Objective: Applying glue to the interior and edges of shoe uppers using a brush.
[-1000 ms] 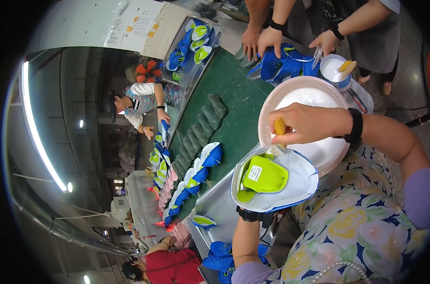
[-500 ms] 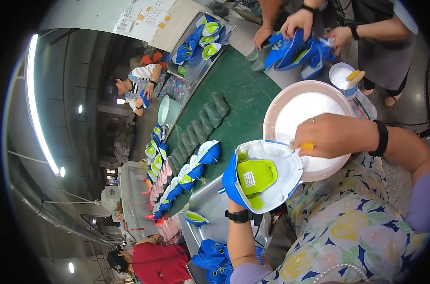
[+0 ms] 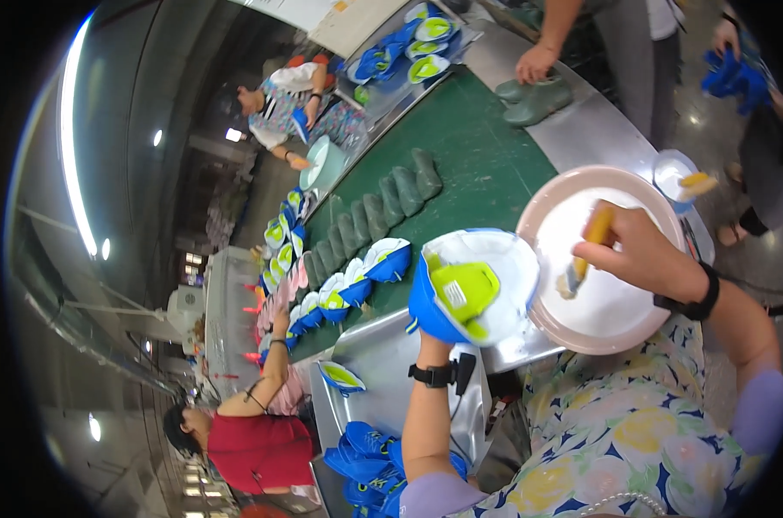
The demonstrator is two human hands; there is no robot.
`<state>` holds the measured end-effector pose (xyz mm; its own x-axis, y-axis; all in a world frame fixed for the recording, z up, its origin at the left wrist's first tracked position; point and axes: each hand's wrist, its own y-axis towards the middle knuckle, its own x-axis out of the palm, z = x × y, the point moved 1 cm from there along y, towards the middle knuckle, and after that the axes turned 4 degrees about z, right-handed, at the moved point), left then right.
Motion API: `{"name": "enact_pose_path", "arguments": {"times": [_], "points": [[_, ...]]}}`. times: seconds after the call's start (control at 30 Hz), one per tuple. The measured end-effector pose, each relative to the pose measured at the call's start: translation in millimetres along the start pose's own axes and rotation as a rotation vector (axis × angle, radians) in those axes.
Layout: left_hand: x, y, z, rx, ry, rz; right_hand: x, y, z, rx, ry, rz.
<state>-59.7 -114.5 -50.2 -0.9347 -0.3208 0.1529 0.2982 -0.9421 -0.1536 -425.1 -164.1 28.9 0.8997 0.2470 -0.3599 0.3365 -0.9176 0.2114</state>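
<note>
Your right hand is clamping the yellow brush, its bristles hanging over the white liquid in the basin at near right; I cannot tell if they are touching it. Your left hand is supporting the upper, open side up, just left of the basin; its fingers are hiding behind, so I cannot tell their grip. Best be wiping drips on the rim, holding the upper steady and keeping its green flap clean.
</note>
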Motion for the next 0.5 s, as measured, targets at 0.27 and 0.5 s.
{"name": "enact_pose_path", "arguments": {"times": [0.27,0.5], "points": [[-92.9,130.7,-51.3,0.027,-0.004,0.152,-14.7,-21.9,35.3,0.324,0.267,0.054],[-163.5,169.8,-56.9,0.174,1.123,0.675,-20.9,-36.9,64.1,0.358,0.064,0.104]]}}
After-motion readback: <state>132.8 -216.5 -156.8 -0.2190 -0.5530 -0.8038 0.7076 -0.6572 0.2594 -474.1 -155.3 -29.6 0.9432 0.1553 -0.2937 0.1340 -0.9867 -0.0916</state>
